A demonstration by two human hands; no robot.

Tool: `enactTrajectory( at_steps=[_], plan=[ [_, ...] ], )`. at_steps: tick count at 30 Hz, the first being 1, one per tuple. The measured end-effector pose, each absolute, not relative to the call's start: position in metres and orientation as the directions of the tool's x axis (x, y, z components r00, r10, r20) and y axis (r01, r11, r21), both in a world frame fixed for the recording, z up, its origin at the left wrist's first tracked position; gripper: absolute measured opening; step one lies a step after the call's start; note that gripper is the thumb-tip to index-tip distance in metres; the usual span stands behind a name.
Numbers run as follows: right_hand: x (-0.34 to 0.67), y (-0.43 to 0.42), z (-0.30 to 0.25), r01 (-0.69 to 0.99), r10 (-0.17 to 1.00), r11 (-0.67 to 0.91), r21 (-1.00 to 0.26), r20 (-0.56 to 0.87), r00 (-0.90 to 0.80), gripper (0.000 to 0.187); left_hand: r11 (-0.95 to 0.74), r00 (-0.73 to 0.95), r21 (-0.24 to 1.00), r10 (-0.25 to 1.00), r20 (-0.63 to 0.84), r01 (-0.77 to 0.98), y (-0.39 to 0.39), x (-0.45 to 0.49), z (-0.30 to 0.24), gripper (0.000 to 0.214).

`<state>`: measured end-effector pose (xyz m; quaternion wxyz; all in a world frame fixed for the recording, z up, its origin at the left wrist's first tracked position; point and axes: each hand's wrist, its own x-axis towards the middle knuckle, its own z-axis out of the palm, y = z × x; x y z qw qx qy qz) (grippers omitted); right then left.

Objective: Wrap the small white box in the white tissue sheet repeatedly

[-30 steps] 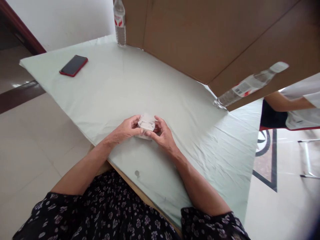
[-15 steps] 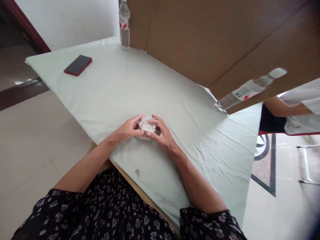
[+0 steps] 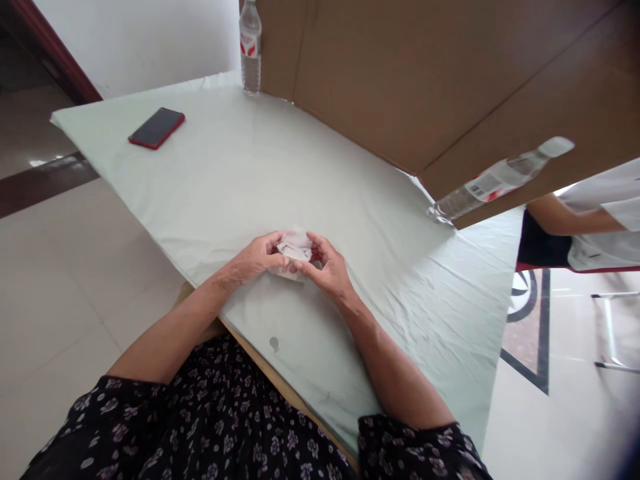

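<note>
A small white tissue pack (image 3: 295, 249) with reddish print on its near side is held between both hands, close to the table's front edge. Its top shows a crumpled, slit-like opening. From the left, my left hand (image 3: 257, 259) grips it, thumb along the near side and fingers curled behind. My right hand (image 3: 329, 269) closes on it from the right, with the thumb on the near side and the fingertips at the far right corner. The fingers partly hide the pack's sides.
Pale green cloth covers the table (image 3: 225, 173). A phone (image 3: 157, 128) in a red case lies at far left. One water bottle (image 3: 251, 50) stands by a cardboard panel (image 3: 360, 73); another bottle (image 3: 493, 181) stands at right. Beyond it, a person's arm (image 3: 570, 217) shows.
The right hand's fingers have drawn back from the top of the pack to its right side. More of the opening and the printed near side now shows.
</note>
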<state>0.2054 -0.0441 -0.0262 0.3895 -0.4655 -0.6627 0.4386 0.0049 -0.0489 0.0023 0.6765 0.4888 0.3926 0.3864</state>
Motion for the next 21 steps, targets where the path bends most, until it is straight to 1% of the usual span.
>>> enactTrajectory(
  at_steps=[4, 8, 10, 12, 15, 17, 21],
  plan=[
    [0.2, -0.055, -0.02, 0.375, 0.961, 0.259, -0.89, 0.2, -0.189, 0.072, 0.266, 0.405, 0.954, 0.895, -0.189, -0.142, -0.049, 0.003, 0.004, 0.054],
    [0.199, -0.063, -0.014, 0.404, 0.955, 0.284, -0.869, 0.221, -0.196, 0.067, 0.28, 0.408, 0.955, 0.887, -0.217, -0.101, -0.048, -0.001, 0.0, 0.047],
    [0.2, -0.063, -0.012, 0.396, 0.953, 0.288, -0.872, 0.219, -0.21, 0.065, 0.277, 0.417, 0.956, 0.883, -0.215, -0.094, -0.048, -0.003, -0.002, 0.045],
    [0.2, -0.061, -0.011, 0.379, 0.953, 0.283, -0.881, 0.214, -0.214, 0.061, 0.281, 0.43, 0.955, 0.877, -0.216, -0.095, -0.047, -0.005, -0.002, 0.049],
    [0.199, -0.052, -0.008, 0.358, 0.958, 0.266, -0.895, 0.204, -0.203, 0.05, 0.291, 0.46, 0.952, 0.86, -0.219, -0.09, -0.047, -0.007, 0.0, 0.051],
    [0.196, -0.044, -0.005, 0.344, 0.959, 0.26, -0.902, 0.199, -0.204, 0.043, 0.281, 0.483, 0.956, 0.85, -0.209, -0.081, -0.046, -0.007, 0.002, 0.048],
    [0.19, -0.032, 0.004, 0.305, 0.948, 0.284, -0.909, 0.218, -0.233, 0.035, 0.246, 0.505, 0.967, 0.844, -0.182, -0.063, -0.044, -0.008, 0.001, 0.045]
  ],
)
